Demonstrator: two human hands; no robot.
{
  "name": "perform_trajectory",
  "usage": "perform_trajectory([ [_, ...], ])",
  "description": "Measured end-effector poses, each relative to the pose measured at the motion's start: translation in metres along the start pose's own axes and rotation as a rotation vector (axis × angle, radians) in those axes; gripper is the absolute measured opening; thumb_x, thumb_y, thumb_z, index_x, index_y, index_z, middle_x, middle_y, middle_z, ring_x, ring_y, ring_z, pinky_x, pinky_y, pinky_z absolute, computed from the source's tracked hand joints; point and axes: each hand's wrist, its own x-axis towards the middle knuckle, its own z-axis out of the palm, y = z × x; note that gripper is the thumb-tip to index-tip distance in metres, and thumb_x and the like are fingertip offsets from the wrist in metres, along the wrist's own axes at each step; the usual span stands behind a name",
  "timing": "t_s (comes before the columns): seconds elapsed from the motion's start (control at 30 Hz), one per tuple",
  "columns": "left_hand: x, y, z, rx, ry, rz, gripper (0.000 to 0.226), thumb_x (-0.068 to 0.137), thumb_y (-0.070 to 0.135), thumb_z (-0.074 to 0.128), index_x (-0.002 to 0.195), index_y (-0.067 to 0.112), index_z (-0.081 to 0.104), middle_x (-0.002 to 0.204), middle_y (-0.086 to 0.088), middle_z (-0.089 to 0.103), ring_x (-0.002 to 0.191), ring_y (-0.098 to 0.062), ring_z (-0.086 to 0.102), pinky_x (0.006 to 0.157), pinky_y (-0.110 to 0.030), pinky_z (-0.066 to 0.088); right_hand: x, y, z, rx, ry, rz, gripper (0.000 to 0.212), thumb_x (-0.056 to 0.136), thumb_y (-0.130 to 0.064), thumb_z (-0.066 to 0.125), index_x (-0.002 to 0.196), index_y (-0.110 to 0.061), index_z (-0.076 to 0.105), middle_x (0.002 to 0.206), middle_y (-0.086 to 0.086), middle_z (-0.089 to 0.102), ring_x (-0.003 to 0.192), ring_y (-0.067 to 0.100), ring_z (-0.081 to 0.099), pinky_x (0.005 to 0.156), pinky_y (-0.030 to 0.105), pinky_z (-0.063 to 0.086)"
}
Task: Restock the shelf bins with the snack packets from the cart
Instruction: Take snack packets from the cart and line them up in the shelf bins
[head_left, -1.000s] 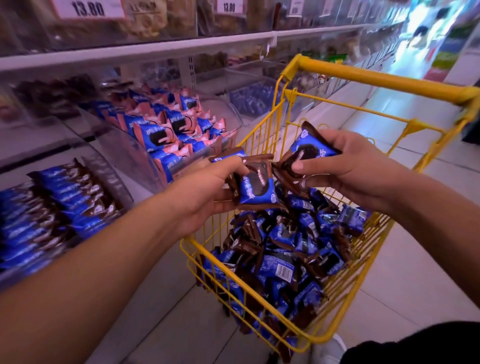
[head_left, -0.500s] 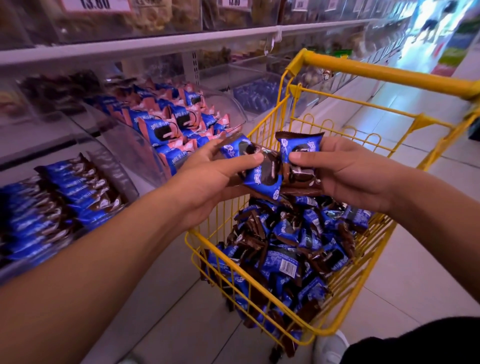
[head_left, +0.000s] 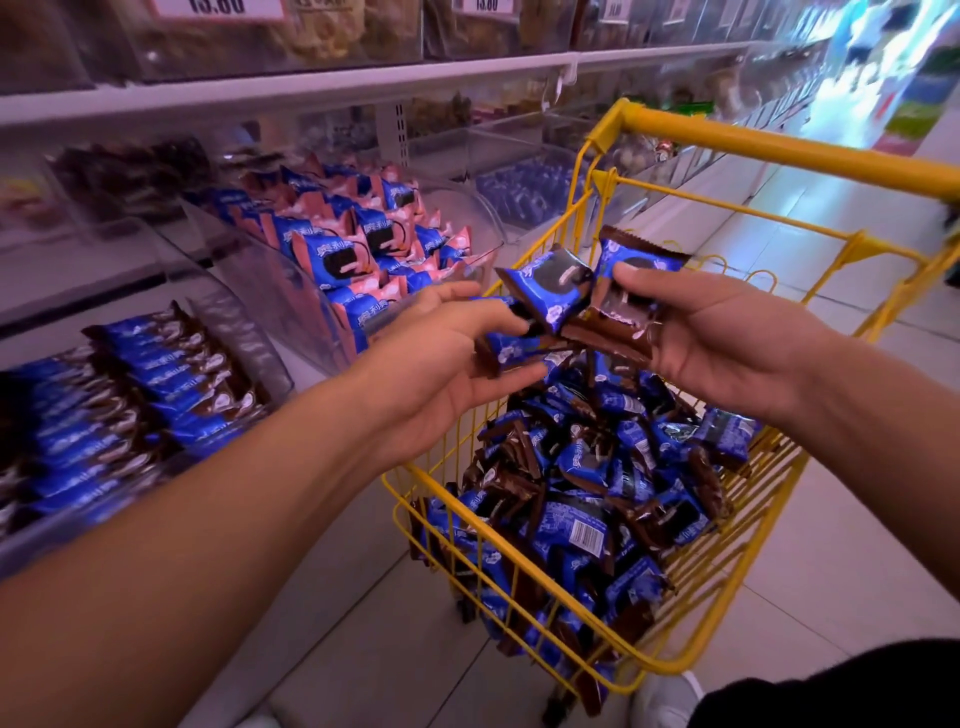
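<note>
Price tags along the top shelf are cut off by the frame, and the far aisle blurs out. Over the yellow cart (head_left: 597, 525) heaped with snack packets (head_left: 587, 478), the left hand (head_left: 447, 358) grips a few blue-and-brown packets (head_left: 550, 291) – palm up – while the right hand (head_left: 727, 338) pinches another packet (head_left: 634, 291) beside it, thumb on top.

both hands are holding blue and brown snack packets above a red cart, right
Not quite: the cart is yellow, not red, as the head view shows. The rest holds: the left hand and right hand both hold blue and brown snack packets above it.
</note>
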Motion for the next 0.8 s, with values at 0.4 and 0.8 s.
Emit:
perform_trajectory([
  [0.4, 0.005, -0.007, -0.015, 0.634, 0.083, 0.42, 0.044, 0.08, 0.002, 0.078, 0.112, 0.027, 0.061, 0.105, -0.002, 0.068, 0.082, -0.012, 0.073, 0.063, -0.027, 0.059, -0.01, -0.008, -0.012, -0.467, -0.139, -0.111, 0.041, 0.073, 0.0, 0.072, 0.113, -0.009, 0.065, 0.096, 0.01, 0.075, 0.085, 0.022, 0.074, 0.071, 0.03, 0.061],
  [0.8, 0.0, -0.002, -0.011, 0.239, -0.11, 0.183, 0.032, 0.063, 0.013, 0.079, 0.09, 0.021, 0.064, 0.094, 0.001, 0.073, 0.081, -0.02, 0.072, 0.064, -0.029, 0.058, -0.012, -0.009, -0.006, -0.913, -0.162, -0.329, 0.046, 0.069, -0.028, 0.084, 0.113, -0.023, 0.071, 0.1, 0.002, 0.066, 0.083, 0.017, 0.067, 0.079, 0.031, 0.057],
])
